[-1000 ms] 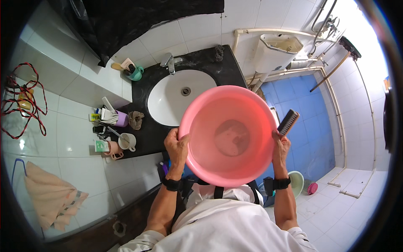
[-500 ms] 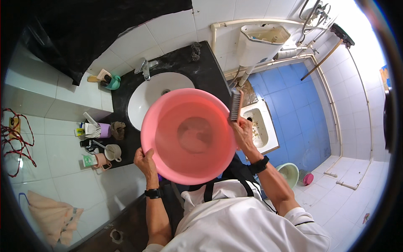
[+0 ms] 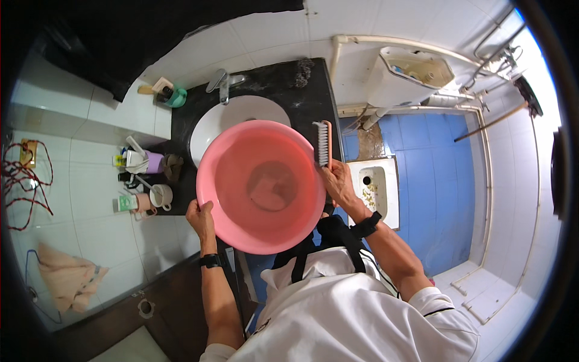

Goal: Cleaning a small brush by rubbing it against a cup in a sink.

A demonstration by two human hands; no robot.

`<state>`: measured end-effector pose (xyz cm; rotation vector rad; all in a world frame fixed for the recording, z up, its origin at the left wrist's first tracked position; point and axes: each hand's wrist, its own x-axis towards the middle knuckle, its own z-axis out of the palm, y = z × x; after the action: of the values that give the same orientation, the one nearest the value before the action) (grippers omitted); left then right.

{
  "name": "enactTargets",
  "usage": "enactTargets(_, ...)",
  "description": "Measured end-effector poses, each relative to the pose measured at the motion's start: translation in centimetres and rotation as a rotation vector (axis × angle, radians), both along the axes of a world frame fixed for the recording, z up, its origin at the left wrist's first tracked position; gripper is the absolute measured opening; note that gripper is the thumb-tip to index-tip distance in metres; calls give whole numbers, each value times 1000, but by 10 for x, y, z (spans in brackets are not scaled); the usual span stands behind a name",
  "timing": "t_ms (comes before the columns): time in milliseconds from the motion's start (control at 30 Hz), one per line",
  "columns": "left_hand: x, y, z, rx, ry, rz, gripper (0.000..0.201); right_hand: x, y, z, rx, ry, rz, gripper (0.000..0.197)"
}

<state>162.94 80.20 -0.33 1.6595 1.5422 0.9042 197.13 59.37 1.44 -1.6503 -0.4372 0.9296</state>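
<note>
A large round pink plastic basin [image 3: 232, 208] is held in front of my body, overlapping the near part of the white washbasin [image 3: 202, 136]. My left hand [image 3: 202, 224] grips the basin's left rim, with the thumb over the edge. At the opposite rim, my right hand [image 3: 339, 184] is closed around the basin's edge and also holds a scrubbing brush [image 3: 324, 143]. The brush stands up from the fingers, its pale bristles facing the basin. A darker round patch shows at the basin's bottom; whether water lies there I cannot tell.
A chrome tap [image 3: 224, 87] stands behind the washbasin on a black counter [image 3: 310, 99]. Cups and toothbrush holders [image 3: 161, 196] line the counter's left side. To the right, a squat toilet [image 3: 389, 193] is set in blue floor tiles [image 3: 431, 175], below an uncovered cistern [image 3: 407, 75].
The view has shifted, and the basin with the brush beside it appears slightly farther left. A pale green tub at the lower right has left the view. Both hands keep their hold.
</note>
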Motion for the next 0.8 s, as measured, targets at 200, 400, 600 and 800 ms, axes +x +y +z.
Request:
enactTargets(200, 27, -5, 47, 238, 560, -113, 52, 31, -9, 4, -72, 0, 193, 35)
enactTargets(400, 102, -22, 108, 294, 290, -322, 43, 72, 25, -11, -127, -383, 161, 35)
enactTargets(600, 196, -65, 100, -1, 120, -634, 40, 158, 143, -20, -71, -919, 265, 12)
enactTargets(800, 239, -97, 92, -172, 95, -503, 37, 218, 226, -55, -85, -1089, 562, 33)
